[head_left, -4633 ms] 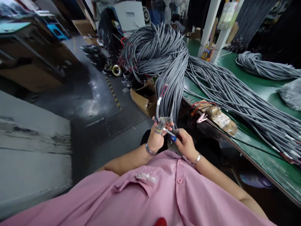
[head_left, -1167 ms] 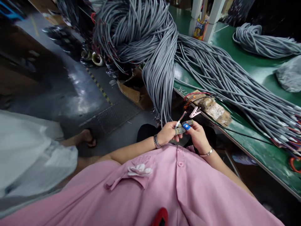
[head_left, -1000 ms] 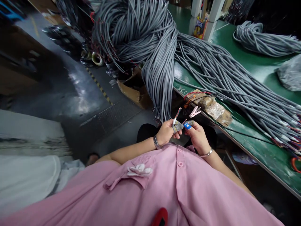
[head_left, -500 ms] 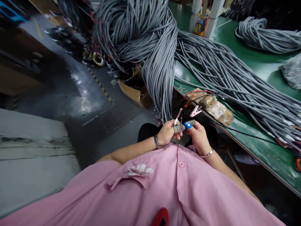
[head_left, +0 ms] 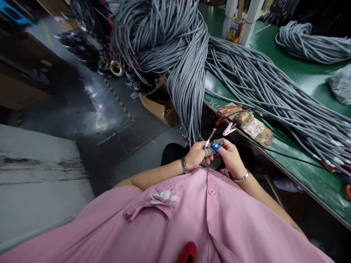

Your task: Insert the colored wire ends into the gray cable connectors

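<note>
My left hand [head_left: 195, 156] is closed on the end of a grey cable, whose white-sleeved tip with thin coloured wires [head_left: 210, 138] sticks up between thumb and fingers. Against its fingertips, my right hand [head_left: 230, 155] is pinched closed, with a small blue thing [head_left: 216, 146] at the thumb tip. What the right fingers grip is too small to make out. Grey coverings wrap some fingers of both hands. Just beyond the right hand, a pink clip [head_left: 229, 129] stands at the bench edge.
Long grey cables [head_left: 263, 80] lie across the green bench [head_left: 307, 171], and a large bundle [head_left: 188, 80] hangs over its edge. A taped block [head_left: 253, 128] sits near the clip. An open cardboard box [head_left: 156, 109] is on the floor. Red-handled tool [head_left: 188, 252] at my front.
My right hand has shifted slightly left, closer against the left hand, and the blue thing has moved with it. The wire tip has tilted a little to the right.
</note>
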A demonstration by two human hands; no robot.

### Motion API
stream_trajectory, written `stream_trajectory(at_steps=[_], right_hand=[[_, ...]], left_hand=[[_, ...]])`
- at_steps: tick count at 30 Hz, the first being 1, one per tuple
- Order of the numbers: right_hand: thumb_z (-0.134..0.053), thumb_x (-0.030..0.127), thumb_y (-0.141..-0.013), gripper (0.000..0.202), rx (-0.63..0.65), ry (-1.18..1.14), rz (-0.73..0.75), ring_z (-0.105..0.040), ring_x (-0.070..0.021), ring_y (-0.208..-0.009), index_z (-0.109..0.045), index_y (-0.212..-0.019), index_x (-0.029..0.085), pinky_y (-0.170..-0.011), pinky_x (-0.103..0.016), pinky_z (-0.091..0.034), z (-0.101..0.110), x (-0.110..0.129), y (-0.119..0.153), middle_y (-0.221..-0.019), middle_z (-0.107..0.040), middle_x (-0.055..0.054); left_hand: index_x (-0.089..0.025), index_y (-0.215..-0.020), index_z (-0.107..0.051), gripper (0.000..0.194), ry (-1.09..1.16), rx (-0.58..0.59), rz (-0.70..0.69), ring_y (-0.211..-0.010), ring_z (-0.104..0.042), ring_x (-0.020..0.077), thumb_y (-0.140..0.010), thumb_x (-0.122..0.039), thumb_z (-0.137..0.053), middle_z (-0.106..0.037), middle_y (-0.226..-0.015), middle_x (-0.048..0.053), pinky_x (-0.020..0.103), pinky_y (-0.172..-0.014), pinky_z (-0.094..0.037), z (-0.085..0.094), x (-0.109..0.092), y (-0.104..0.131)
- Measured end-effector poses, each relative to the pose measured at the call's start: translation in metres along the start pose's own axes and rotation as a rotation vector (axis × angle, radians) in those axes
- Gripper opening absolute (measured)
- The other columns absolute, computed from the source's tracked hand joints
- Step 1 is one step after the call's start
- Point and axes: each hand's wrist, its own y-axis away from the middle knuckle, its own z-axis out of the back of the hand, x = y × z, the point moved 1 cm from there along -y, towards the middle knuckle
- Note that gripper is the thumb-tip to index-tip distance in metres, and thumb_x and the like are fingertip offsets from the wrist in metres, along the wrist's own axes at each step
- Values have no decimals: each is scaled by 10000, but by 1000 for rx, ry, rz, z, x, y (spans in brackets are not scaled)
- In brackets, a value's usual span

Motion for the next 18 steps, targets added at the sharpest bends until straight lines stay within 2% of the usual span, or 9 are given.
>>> stream_trajectory(at_steps=[3, 6, 10, 15, 18], right_hand=[[-712, 419, -738, 242, -19, -43, -38, -478, -107, -586, -621, -774, 197, -557, -244, -404, 1, -7, 2, -681, -567, 17], [-696, 426, -750, 250, -92, -90, -71, -465, -102, -574, -601, -769, 196, -556, -241, -405, 1, -16, 5, -665, -539, 24], [-683, 430, -759, 250, -158, -143, -72, -459, -103, -573, -592, -770, 198, -562, -243, -404, -2, -18, 9, -656, -524, 27], [-684, 412, -770, 230, -103, -173, -63, -442, -98, -566, -613, -791, 194, -573, -243, -400, -2, -10, 9, -628, -496, 36], [-677, 427, -776, 239, -75, -205, -78, -438, -98, -566, -627, -808, 195, -575, -246, -405, 0, -7, 9, -630, -495, 37]], left_hand=[[-142, -725, -539, 299, -7, 0, -3, -379, -529, 79, -751, -413, -663, -612, -557, -1, 176, -352, -299, 0, -1, 2], [-144, -723, -531, 327, 11, -27, -15, -381, -529, 76, -747, -439, -670, -614, -565, -5, 175, -351, -296, -1, -2, 3], [-146, -739, -530, 341, 32, -32, -29, -386, -534, 75, -747, -456, -673, -624, -582, -4, 176, -353, -298, -1, -2, 2], [-144, -716, -529, 350, 22, -13, -33, -373, -522, 74, -746, -461, -674, -616, -565, -3, 179, -346, -290, 0, -1, 2], [-143, -724, -539, 340, 47, -46, -50, -364, -510, 71, -737, -450, -685, -609, -553, -9, 181, -345, -289, 2, -1, 2]])
